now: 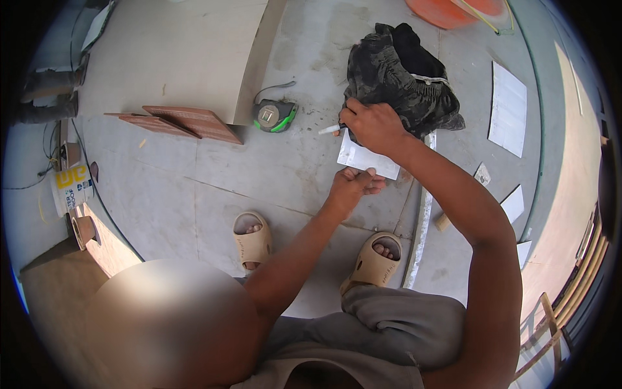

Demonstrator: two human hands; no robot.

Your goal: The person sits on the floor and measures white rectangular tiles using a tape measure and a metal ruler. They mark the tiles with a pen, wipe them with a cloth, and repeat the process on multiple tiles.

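Pinching with the left hand (355, 187) the near edge of a white tile piece (366, 159), crosswise between both hands, and gripping in the curled right hand (377, 127), over the far edge, a left-pointing marker (330, 130).

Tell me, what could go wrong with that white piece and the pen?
The left hand pinches the white piece by its near edge, so it might slip. The sandals leave toes bare, so a dropped piece could hurt them. The pen in the right hand might mark the dark cloth close by.
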